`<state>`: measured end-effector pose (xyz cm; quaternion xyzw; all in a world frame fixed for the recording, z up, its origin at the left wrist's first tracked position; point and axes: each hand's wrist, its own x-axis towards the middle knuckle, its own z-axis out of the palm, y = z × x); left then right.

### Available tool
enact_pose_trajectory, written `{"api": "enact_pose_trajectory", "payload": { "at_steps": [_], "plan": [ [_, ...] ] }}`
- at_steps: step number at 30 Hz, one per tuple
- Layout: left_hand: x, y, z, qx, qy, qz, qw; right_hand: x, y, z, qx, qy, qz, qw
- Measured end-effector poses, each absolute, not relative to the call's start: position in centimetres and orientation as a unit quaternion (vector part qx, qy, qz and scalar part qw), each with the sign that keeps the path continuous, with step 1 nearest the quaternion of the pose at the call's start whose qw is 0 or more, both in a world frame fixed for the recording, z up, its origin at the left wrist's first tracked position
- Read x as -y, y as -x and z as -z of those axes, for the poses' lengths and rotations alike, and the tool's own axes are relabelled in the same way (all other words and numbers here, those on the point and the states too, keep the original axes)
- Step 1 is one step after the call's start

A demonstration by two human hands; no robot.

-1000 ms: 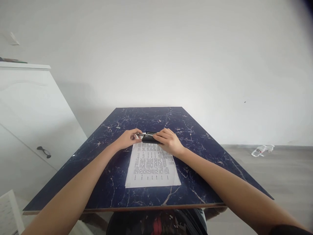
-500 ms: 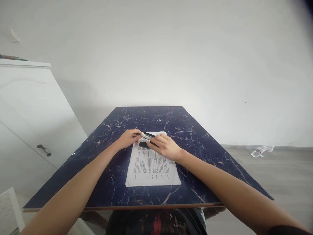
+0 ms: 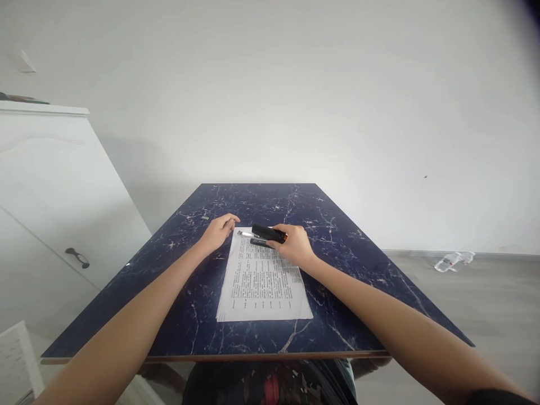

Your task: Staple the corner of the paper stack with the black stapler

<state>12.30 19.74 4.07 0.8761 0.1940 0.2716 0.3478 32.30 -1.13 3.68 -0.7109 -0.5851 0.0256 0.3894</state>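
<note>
A stack of printed paper sheets (image 3: 261, 281) lies in the middle of the dark blue marbled table (image 3: 177, 315). My right hand (image 3: 295, 246) grips a black stapler (image 3: 266, 233) at the sheets' top edge; the stapler's jaws gape, its top arm raised and the metal base pointing left. My left hand (image 3: 218, 232) rests beside the sheets' top left corner, fingers curled, just clear of the stapler's tip. Whether anything is in it I cannot make out.
A white cabinet (image 3: 50, 197) with a dark handle stands to the left of the table. A plastic bottle (image 3: 453, 260) lies on the floor at the right by the wall. A small pale scrap (image 3: 204, 217) sits on the table's far left.
My left hand has let go of the stapler's front end and drawn slightly left. My right hand has turned the stapler, so its top arm now stands raised over the sheets' top edge.
</note>
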Motion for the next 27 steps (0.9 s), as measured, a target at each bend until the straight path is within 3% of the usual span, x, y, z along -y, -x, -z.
{"api": "enact_pose_trajectory", "payload": {
  "at_steps": [10, 17, 27],
  "plan": [
    [-17.9, -12.9, -4.6, -0.106, -0.867, -0.284, 0.397, 0.6, -32.9, -3.3, 0.592, 0.712, -0.058, 0.372],
    [-18.0, -12.7, -4.7, -0.108, -0.883, -0.291, 0.352, 0.5, -32.9, -3.3, 0.605, 0.716, -0.048, 0.346],
    [-17.9, -12.2, -5.0, -0.129, -0.926, -0.158, 0.317, 0.3, -33.0, -3.0, 0.613, 0.717, -0.051, 0.328]
  ]
}}
